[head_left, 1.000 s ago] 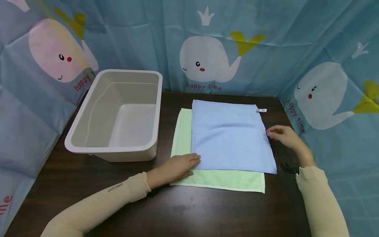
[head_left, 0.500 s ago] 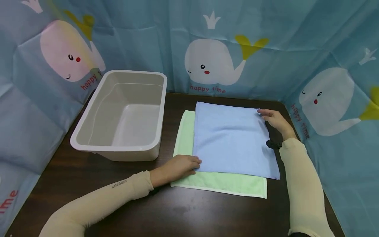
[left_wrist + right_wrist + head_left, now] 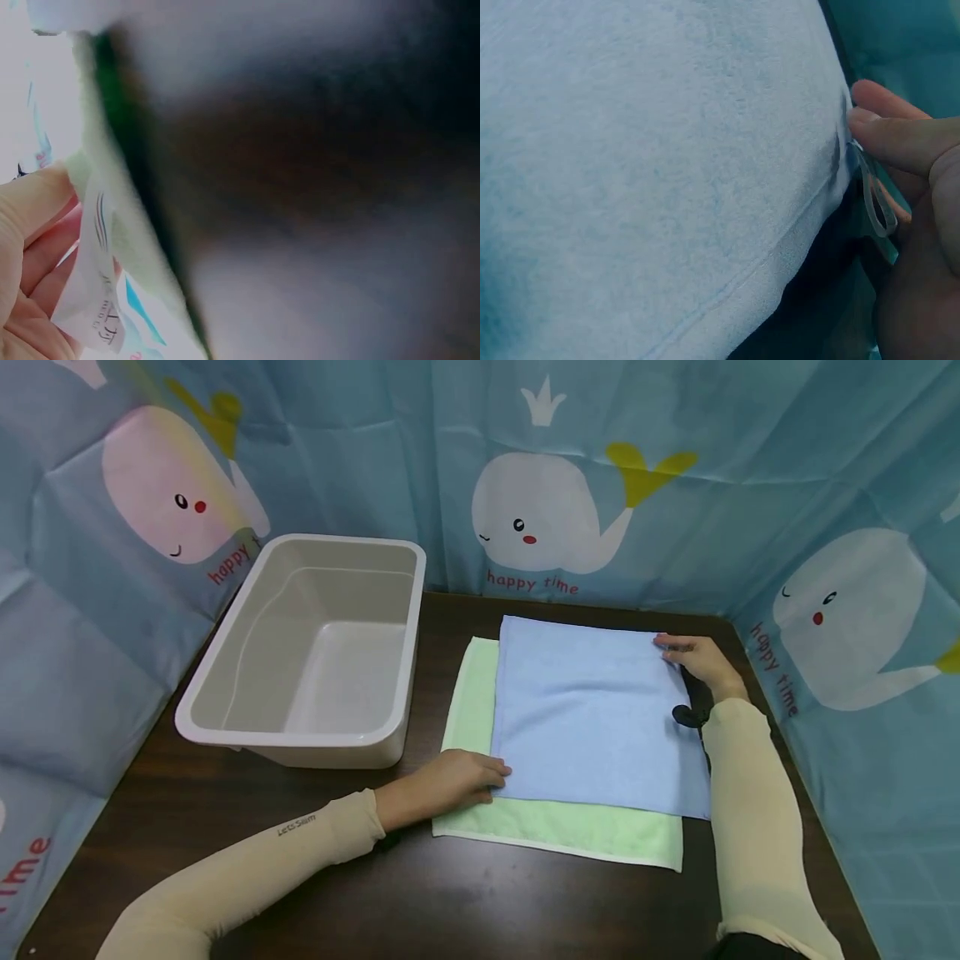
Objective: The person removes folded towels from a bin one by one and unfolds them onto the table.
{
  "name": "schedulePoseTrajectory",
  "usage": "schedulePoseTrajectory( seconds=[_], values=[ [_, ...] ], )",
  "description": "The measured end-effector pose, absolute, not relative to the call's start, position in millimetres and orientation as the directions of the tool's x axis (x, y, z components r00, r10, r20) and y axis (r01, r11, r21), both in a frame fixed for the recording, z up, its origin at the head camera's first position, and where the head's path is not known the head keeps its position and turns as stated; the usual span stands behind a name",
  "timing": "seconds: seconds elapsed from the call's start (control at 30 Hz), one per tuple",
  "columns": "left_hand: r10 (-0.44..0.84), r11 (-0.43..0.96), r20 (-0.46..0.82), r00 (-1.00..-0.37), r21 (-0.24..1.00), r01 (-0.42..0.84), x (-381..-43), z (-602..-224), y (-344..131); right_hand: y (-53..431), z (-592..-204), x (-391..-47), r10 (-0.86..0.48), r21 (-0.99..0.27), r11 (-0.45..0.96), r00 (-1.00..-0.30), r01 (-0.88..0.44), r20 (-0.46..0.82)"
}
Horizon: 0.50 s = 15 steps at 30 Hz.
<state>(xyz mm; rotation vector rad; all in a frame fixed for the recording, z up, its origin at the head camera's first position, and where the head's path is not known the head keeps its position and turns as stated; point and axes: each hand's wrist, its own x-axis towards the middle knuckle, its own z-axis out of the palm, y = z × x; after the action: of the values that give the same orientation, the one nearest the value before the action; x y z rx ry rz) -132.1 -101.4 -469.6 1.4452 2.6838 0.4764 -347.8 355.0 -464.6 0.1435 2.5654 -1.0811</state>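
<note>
A light blue towel (image 3: 592, 718) lies spread over a pale green towel (image 3: 558, 827), which shows along the left and front. My left hand (image 3: 453, 777) pinches the blue towel's front-left corner with bent fingers, its thumb side against the green towel. In the left wrist view, a white printed label (image 3: 94, 292) hangs before the curled fingers; much of that view is blurred. At the blue towel's far-right corner, my right hand (image 3: 701, 660) pinches the edge between thumb and fingers. A small tag (image 3: 870, 199) loops below the thumb in the right wrist view.
A grey-white plastic basin (image 3: 296, 739) stands on the dark wooden table (image 3: 465, 902), left of the towels. A blue curtain (image 3: 442, 468) with whale prints hangs along the back and sides.
My right hand has moved from beside the blue towel's right edge up to its far-right corner and taken hold there. The left hand stays at the front-left corner.
</note>
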Motion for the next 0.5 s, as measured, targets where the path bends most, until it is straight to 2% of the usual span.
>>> schedulePoseTrajectory(
  seconds=[0.27,0.5],
  values=[
    [0.809,0.5,0.164,-0.565,0.316,0.807,-135.8,-471.4,-103.1,355.6,-463.3,-347.6,-0.061,-0.708,0.659,-0.921,0.252,-0.385],
    [0.765,0.503,0.16,-0.624,0.458,0.733,-136.6,-471.7,-103.9,356.1,-464.7,-345.8,-0.074,-0.693,0.675,-0.911,0.254,-0.406]
  ],
)
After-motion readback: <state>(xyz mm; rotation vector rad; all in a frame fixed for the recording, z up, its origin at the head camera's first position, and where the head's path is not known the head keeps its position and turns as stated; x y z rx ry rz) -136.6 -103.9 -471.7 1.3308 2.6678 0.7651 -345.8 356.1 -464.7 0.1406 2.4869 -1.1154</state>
